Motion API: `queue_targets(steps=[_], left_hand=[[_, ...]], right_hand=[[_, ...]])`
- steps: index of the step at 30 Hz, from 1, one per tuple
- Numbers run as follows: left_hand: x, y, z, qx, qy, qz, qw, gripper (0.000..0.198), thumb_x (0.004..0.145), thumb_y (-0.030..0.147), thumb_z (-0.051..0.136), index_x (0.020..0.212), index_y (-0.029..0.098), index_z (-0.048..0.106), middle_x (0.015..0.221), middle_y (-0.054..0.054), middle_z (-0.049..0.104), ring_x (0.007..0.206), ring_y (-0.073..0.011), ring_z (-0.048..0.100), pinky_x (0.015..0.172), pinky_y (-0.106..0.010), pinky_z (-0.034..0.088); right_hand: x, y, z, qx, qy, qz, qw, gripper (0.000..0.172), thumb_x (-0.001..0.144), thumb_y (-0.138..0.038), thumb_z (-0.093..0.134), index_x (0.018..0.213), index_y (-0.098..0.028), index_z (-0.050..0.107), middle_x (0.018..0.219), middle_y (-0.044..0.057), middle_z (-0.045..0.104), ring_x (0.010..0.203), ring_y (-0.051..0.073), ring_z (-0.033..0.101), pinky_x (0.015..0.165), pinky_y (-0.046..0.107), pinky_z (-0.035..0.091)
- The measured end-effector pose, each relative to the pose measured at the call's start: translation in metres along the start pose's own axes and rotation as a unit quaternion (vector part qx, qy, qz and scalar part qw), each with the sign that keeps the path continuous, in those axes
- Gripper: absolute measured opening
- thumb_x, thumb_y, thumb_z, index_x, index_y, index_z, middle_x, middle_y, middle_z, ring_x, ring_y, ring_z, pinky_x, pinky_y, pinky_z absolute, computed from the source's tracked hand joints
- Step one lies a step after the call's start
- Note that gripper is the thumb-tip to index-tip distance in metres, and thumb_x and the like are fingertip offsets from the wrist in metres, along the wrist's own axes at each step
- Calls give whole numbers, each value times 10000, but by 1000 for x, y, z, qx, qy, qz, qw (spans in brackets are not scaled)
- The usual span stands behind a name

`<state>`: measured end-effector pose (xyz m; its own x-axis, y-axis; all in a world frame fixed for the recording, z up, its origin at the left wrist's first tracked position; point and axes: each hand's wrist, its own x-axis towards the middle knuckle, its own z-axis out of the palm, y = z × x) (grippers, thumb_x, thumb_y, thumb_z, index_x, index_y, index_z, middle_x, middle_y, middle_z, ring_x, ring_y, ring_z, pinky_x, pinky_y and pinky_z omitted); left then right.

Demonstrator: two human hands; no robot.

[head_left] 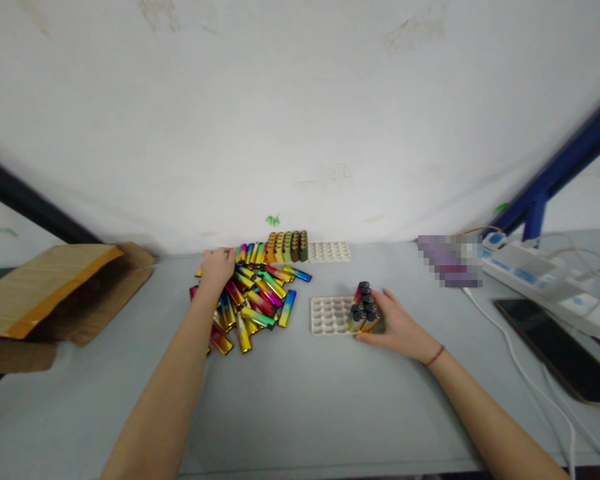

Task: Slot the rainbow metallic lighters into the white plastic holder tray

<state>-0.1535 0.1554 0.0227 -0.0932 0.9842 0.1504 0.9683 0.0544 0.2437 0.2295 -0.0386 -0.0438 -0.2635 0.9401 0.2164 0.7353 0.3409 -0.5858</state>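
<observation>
A heap of shiny, colour-fading lighters (257, 303) lies on the grey table. My left hand (218, 267) reaches over the heap's far left side with its fingers bent down; what they hold, if anything, is hidden. Right of the heap lies a white tray (325, 315) with rows of round hollows. Several black-ended lighters (364, 310) stand upright at the tray's right end. Around that end curves my right hand (397, 327), thumb at the near edge and fingers behind the standing lighters, gripping the tray.
Against the wall, upright lighters (287, 247) stand in rows beside a second white tray (330, 251). An open cardboard box (55, 287) is at the left. On the right are a phone (555, 347), a power strip (525, 267), white cables (510, 347) and a partly pixelated purple item (447, 260).
</observation>
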Motion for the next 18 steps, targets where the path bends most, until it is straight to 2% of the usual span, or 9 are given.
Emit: queue_targets(steps=[3,6,9,12,14,16,18], left_hand=[[0,-5,-10,-29,-58,-17,998,540,865,461,392,1127,118,717,1120,-151,735,1095,-309,623,945,-360,471],[0,-14,-16,-82,-99,6,992,518,812,393,459,1204,137,682,1132,-103,739,1050,-272,654,898,-320,503],[-2,-23,-14,-104,-84,5,991,547,751,291,510,1261,147,646,1131,-89,739,1071,-263,652,894,-310,516],[-5,-26,-13,-91,-59,-8,994,623,726,209,524,1337,104,583,1233,-141,687,1145,-271,622,979,-342,487],[-11,-17,-15,-83,-16,-8,996,622,745,187,507,1353,70,562,1312,-184,628,1237,-283,563,1062,-378,428],[-25,3,-19,-105,41,1,994,579,800,228,488,1348,54,559,1337,-210,594,1294,-295,511,1100,-407,391],[-51,34,-21,-190,28,45,980,552,860,344,483,1343,86,556,1311,-184,610,1219,-277,566,1050,-403,446]], right_hand=[[0,-1,0,3,-5,2,1000,862,727,-567,731,1411,-153,408,1391,202,566,1300,341,529,1188,631,167],[1,-1,0,5,-4,1,1000,864,728,-562,728,1414,-150,403,1386,204,569,1298,341,531,1184,636,168],[1,0,1,5,1,-2,1000,862,724,-560,730,1411,-150,409,1379,202,575,1287,344,539,1178,642,176],[1,1,2,7,6,-3,1000,863,726,-554,734,1419,-160,405,1376,193,579,1284,342,540,1175,640,180],[1,1,3,9,11,-2,1000,866,724,-550,739,1427,-174,400,1380,186,577,1284,339,541,1174,636,182],[1,2,3,9,11,-3,1000,874,721,-549,743,1433,-181,398,1381,185,578,1283,340,542,1174,633,182],[1,2,3,8,8,-3,1000,877,721,-552,741,1436,-179,396,1383,188,576,1286,342,540,1175,632,180]])
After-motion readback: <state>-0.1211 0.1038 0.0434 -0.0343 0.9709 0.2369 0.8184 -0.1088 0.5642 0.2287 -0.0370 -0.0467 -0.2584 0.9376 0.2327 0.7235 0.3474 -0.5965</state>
